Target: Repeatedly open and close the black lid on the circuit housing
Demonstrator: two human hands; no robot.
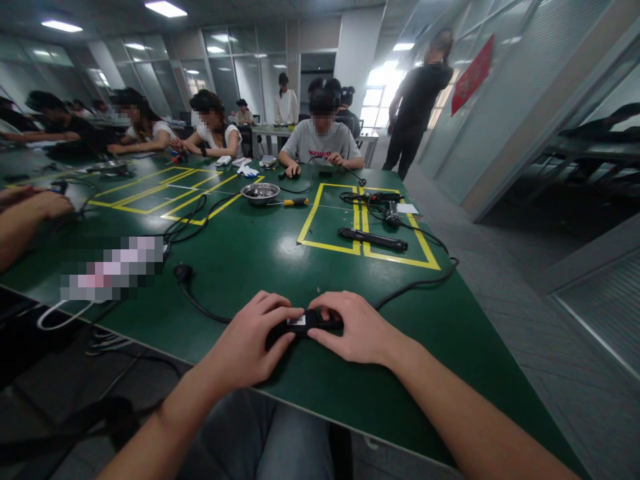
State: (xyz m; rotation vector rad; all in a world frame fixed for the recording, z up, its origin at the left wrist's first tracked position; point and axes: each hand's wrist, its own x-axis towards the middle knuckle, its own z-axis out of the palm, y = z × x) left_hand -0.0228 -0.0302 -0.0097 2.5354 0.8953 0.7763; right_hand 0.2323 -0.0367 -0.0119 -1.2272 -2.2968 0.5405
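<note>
A black block with a white label point(297, 321), which looks like a power adapter, lies on the green table near its front edge. My left hand point(257, 333) is closed round its left end, thumb in front and fingers behind. Around the right end my right hand point(357, 330) is closed, its thumb near the label. From the left side a black cord runs to a plug point(183, 272) lying on the table. Another black cord point(415, 285) leaves from behind my right hand and curves away to the right. My fingers hide both ends of the block.
A black bar-shaped part point(373, 239) lies across the yellow tape frames point(330, 248). Beyond are a metal bowl point(261, 193), a yellow-handled screwdriver point(295, 202) and tangled cables point(187, 223). A blurred power strip point(117, 267) lies left. A co-worker point(323, 140) sits opposite; another person's arm point(25, 223) reaches in left.
</note>
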